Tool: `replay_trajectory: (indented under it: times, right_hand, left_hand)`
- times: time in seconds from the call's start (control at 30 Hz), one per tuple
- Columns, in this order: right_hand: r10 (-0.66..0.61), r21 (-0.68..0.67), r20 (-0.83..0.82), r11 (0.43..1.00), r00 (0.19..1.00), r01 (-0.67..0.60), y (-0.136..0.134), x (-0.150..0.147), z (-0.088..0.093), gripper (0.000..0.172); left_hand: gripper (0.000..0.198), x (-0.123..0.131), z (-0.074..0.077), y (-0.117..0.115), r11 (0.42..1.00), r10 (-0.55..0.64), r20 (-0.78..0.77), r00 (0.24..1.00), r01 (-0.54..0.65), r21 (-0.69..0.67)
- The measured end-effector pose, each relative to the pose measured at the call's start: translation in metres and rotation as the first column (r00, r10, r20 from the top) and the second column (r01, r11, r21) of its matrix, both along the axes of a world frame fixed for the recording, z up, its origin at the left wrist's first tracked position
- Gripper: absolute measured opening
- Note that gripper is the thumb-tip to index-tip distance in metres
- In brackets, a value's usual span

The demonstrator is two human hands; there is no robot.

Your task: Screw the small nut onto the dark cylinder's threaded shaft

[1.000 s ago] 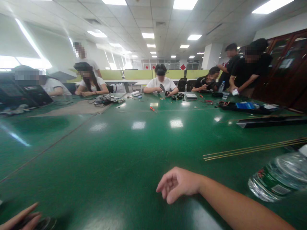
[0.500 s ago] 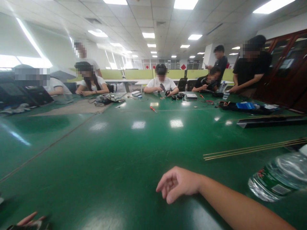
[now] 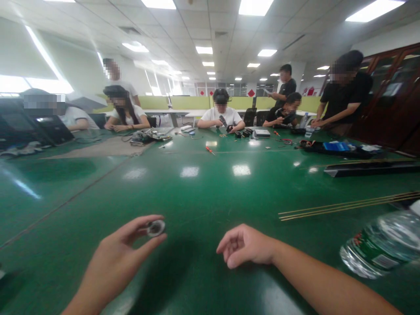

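My left hand (image 3: 114,256) is raised over the green table (image 3: 183,192), its thumb and fingertips closed on a small round ring-like piece (image 3: 155,228). The piece has a pale grey rim and a darker middle; its exact kind cannot be made out. To the right, my right hand (image 3: 241,247) rests by the tabletop with its fingers loosely curled. Its thumb stands apart from the forefinger, and nothing shows between them. A gap of bare table lies between the two hands.
A large water bottle (image 3: 380,245) lies tilted at the right, near my right forearm. Thin brass-coloured rods (image 3: 328,209) lie behind it, beyond them a black channel (image 3: 367,168). A red screwdriver (image 3: 210,151) lies farther off. Several people sit or stand around the far side.
My left hand has come up from the lower left corner into view, now with the round piece in its fingers. My right hand has barely moved.
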State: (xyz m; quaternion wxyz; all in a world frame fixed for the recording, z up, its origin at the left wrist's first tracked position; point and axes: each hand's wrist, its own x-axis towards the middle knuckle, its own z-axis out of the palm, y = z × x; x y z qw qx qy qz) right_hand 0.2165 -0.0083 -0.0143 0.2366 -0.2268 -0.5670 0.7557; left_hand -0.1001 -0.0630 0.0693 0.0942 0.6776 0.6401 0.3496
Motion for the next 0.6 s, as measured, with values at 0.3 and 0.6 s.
replay_trajectory:
  times: [0.3,0.6]
  right_hand:
    - [-0.609,0.477,0.062,0.714,0.79,0.513,0.017,0.004,-0.004,0.043]
    - [-0.608,0.684,0.151,0.634,0.78,0.362,0.005,0.001,0.002,0.051]
  left_hand:
    - [0.032,0.107,-0.025,0.052,0.82,-0.572,0.006,0.82,0.572,-0.012]
    - [0.015,0.09,-0.055,0.056,0.834,-0.552,0.065,0.832,0.552,0.012]
